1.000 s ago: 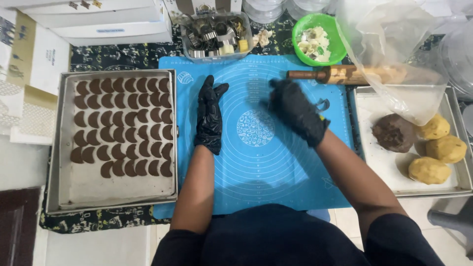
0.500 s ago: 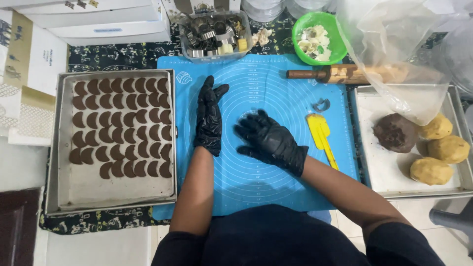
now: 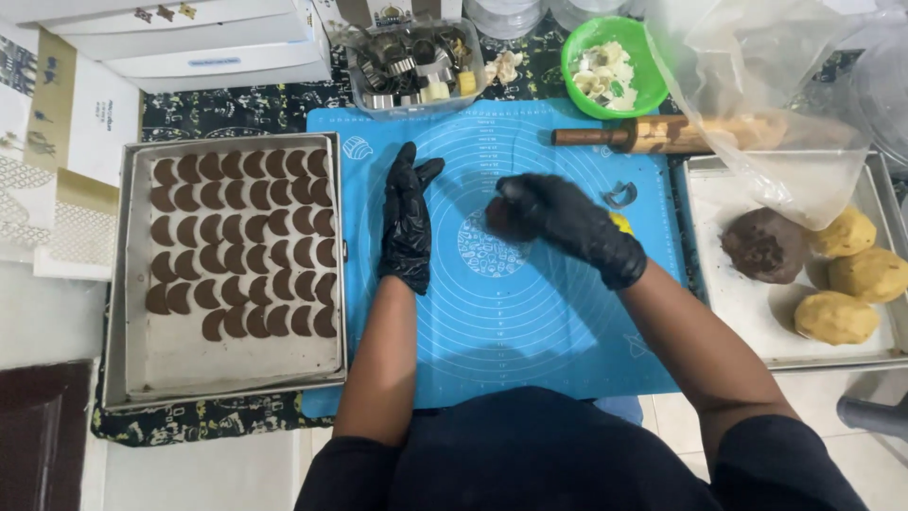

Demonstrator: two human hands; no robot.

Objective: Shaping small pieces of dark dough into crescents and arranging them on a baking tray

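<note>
Under right hand [image 3: 558,222], perhaps dough [image 3: 496,220].

Left hand [image 3: 407,227] flat, right hand [image 3: 563,225] curled.

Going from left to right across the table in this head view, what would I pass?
Baking tray of dark crescent cookies → left hand, flat on the blue mat → right hand, in a fist → small metal cutter → dark dough ball → yellow dough balls.

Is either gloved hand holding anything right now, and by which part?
The left hand lies flat on the blue mat, holding nothing. The right hand is blurred and curled; whether it grips anything cannot be told.
</note>
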